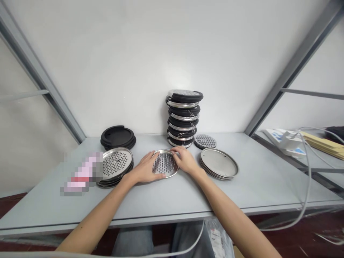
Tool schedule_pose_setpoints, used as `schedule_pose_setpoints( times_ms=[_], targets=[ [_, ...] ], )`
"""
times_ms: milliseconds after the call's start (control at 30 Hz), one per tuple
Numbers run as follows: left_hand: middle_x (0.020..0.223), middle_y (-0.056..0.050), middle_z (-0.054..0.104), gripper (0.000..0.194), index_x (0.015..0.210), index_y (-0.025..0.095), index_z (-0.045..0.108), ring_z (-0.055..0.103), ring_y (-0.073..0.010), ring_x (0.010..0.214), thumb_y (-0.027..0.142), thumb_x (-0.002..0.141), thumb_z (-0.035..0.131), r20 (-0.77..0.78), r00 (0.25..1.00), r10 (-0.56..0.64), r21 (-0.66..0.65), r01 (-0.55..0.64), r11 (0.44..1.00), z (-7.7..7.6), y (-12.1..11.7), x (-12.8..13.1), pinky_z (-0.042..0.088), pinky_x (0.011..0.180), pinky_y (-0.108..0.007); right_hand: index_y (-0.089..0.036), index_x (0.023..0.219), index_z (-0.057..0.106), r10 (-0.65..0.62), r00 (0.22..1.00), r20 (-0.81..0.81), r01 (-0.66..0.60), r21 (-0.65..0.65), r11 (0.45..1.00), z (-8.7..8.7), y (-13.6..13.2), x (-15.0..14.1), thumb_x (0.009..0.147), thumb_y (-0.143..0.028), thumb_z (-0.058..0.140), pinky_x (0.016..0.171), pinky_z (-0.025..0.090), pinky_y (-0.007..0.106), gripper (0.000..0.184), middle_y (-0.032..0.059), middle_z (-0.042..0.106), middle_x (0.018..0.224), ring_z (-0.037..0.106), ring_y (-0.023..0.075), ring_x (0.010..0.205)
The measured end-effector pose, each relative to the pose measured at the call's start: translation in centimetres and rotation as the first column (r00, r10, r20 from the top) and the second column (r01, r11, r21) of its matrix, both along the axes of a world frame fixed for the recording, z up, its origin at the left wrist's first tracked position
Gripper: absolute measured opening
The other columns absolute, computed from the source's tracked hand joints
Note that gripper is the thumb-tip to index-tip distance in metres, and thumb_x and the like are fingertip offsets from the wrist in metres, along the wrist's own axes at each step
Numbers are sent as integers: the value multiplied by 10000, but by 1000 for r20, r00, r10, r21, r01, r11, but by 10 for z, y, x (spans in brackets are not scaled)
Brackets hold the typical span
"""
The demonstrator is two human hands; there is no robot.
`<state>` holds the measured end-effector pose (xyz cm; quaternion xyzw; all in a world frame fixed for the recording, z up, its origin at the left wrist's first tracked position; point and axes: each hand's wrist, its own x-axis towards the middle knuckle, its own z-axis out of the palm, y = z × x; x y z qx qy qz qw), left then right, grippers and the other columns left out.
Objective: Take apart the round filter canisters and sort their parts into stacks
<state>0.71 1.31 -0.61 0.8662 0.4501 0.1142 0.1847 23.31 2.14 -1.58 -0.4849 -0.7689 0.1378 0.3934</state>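
Note:
A round slotted metal disc [164, 164] with a shiny raised rim lies on the table in front of me. My left hand [147, 169] grips its left side, thumb along the near rim and fingers at the far left edge. On the right, my right hand [185, 159] holds the rim with bent fingers; its palm covers part of the edge. A stack of similar slotted discs [117, 164] is beside my left hand. Close to my right forearm sits a stack of plain shallow metal plates [219, 164].
Behind my hands rises a tall stack of black rings and metal discs with wire clips [184, 120]. Black round lids [118, 137] lie back left, small patterned discs [205, 141] back right. A blurred pink item [83, 173] is at left. A white cable [309, 186] hangs at right.

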Motion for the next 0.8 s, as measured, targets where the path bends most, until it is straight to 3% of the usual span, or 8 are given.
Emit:
schedule_pose_setpoints(
  times_ms=[200,300,400,533,633,800],
  targets=[
    [1548,-171,177,1034,1477,199,252,146,-367,1422,735,672,620,-28,997,-75,-4,75,997,5,-5,-11,241,1128,-531,-221,1148,614,-278,958,-69,274,-66,959,4,-2,7,872,-216,429,844,436,388,332,85,695,933,620,252,860],
    [1549,-142,195,1035,1472,230,274,172,-358,1419,736,647,642,-20,995,-95,2,95,996,4,-4,-15,253,1128,-515,-237,1173,602,-350,936,-47,348,-50,936,8,-2,11,859,-208,442,840,428,387,355,81,703,916,623,264,851],
    [1543,-138,219,1044,1467,228,289,192,-358,1415,738,630,651,-10,995,-97,8,97,995,3,-3,-17,260,1126,-517,-247,1146,623,-365,920,145,376,-56,925,10,-2,13,858,-211,447,807,429,380,340,93,709,907,634,272,832],
    [1548,-124,214,1025,1475,234,275,167,-355,1422,701,649,660,-37,991,-126,-26,125,992,6,-4,-21,251,1130,-515,-219,1165,612,-448,798,403,493,-9,870,10,-3,13,888,-236,411,724,435,372,343,128,708,869,651,279,786],
    [1559,-111,185,1018,1477,260,265,157,-355,1425,679,645,677,-48,988,-150,-51,148,988,9,-5,-23,249,1129,-516,-196,1125,618,-430,744,511,498,4,867,9,-5,8,876,-204,421,693,435,358,318,145,703,897,652,276,798],
    [1564,-110,171,999,1465,261,290,148,-360,1426,694,646,663,-62,988,-144,-63,140,988,11,-7,-22,236,1133,-512,-178,1094,599,-303,757,579,384,-19,923,3,-9,-1,842,-121,425,734,438,350,311,153,667,1071,599,296,996]
  ],
)
